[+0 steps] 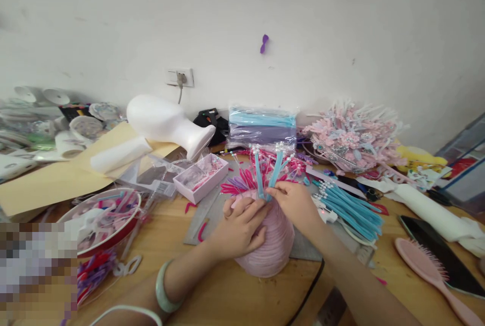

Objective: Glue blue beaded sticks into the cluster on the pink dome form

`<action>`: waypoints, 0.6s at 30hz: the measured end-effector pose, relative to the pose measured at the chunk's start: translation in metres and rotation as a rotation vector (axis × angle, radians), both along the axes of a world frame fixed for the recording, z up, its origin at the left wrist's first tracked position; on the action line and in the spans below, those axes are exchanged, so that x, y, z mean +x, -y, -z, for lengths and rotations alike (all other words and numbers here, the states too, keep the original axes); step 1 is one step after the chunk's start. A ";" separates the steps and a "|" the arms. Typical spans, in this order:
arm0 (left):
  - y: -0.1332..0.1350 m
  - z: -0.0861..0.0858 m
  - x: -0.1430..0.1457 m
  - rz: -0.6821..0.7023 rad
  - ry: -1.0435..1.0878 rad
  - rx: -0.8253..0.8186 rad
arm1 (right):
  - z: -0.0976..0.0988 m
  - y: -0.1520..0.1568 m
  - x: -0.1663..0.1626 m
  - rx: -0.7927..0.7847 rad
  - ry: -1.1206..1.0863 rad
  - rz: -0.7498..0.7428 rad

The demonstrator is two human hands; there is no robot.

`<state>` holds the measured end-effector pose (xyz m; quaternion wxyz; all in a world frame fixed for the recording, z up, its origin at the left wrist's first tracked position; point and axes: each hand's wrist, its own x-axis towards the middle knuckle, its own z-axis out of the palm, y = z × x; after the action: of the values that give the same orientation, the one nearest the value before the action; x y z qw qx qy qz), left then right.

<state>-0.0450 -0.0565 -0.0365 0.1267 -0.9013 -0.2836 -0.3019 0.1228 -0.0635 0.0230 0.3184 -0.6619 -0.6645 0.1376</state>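
Strips (277, 168) upright atop a pink form (273, 250) over the mat's (212, 199) near edge, your right hand (294, 204) pinching one low down, your left hand (240, 227) laid on the form, grip unclear, bag (261, 133) along the table's (212, 290) back edge.

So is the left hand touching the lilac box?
Apart. The head view shows grey mat between the left hand and the lilac box.
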 end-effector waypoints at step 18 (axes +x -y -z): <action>0.001 0.000 0.000 -0.023 0.004 -0.019 | 0.013 0.001 -0.006 0.059 -0.039 -0.018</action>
<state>-0.0447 -0.0572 -0.0369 0.1210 -0.8984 -0.2973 -0.2997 0.1170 -0.0648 0.0100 0.3496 -0.6433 -0.6679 0.1336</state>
